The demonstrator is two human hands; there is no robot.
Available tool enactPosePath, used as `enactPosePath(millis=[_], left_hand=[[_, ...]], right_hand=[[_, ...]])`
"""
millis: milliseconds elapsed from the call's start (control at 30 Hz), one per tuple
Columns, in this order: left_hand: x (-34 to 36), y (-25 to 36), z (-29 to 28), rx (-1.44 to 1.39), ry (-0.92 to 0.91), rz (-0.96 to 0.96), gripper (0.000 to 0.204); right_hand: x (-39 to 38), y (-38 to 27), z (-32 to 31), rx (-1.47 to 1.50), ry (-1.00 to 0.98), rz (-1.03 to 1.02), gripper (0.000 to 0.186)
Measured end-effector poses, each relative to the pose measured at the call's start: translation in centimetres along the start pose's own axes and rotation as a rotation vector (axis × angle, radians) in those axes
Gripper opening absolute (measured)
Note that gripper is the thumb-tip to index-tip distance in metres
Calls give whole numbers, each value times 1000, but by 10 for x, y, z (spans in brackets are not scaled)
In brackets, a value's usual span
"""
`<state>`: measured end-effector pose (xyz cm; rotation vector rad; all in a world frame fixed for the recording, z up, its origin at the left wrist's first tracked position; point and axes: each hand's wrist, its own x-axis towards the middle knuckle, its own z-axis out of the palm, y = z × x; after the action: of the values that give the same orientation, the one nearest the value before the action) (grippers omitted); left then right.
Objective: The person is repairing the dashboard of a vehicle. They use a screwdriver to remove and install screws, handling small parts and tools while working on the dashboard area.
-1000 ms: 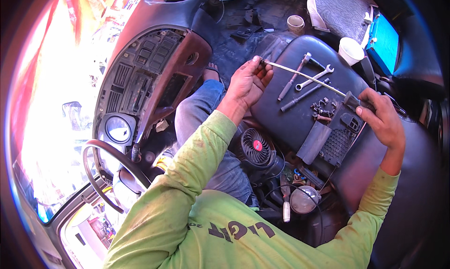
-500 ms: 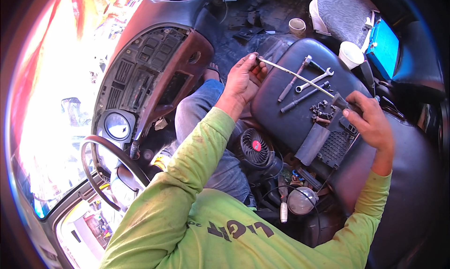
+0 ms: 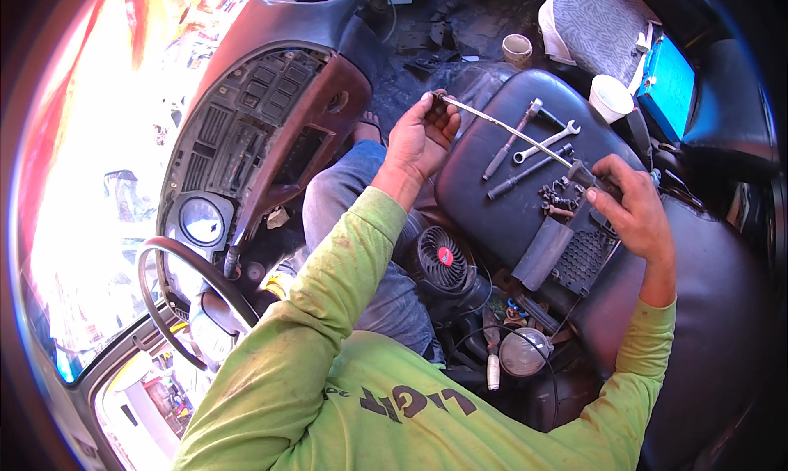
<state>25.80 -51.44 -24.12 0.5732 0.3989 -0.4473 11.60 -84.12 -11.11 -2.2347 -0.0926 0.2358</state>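
A long screwdriver spans the gap between my two hands above the black seat. My right hand is closed around its dark handle. At the other end, my left hand pinches at the tip, where a small dark piece shows between the fingers; its kind is too small to make out. Below the shaft, a combination wrench, a ratchet handle and a dark extension bar lie on the seat cushion. Beside them is a heap of small dark screws or clips.
Near my right hand lies a black plastic panel with a grid. A small fan stands by my leg; a round lamp sits below. A white cup and blue case are far right. The steering wheel is left.
The whole view has shifted slightly. Both hands keep their hold, and the screwdriver stays stretched between them at nearly the same slant.
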Motion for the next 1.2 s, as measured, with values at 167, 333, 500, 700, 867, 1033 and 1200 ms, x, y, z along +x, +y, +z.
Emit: enactPosePath(millis=[167,333,500,700,867,1033,1200], left_hand=[[6,1,-8,49,-94,-55,17],[6,-3,-10,46,-88,-112,16],[6,-2,-9,18,-112,-136,17],[8,0,-10,22,-109,-129,16],[7,7,-8,11,-98,-104,18],[8,21,-4,-11,-120,-59,19],[4,43,0,-76,-212,-45,20]], right_hand=[[-4,8,-8,-54,41,-87,33],[-8,13,-19,-168,129,-209,34],[-9,15,-22,-140,115,-181,29],[-9,13,-21,-109,94,-162,29],[-11,4,-16,1,158,-234,32],[-2,0,-6,-30,359,-332,35],[1,-11,5,-29,455,-388,41]])
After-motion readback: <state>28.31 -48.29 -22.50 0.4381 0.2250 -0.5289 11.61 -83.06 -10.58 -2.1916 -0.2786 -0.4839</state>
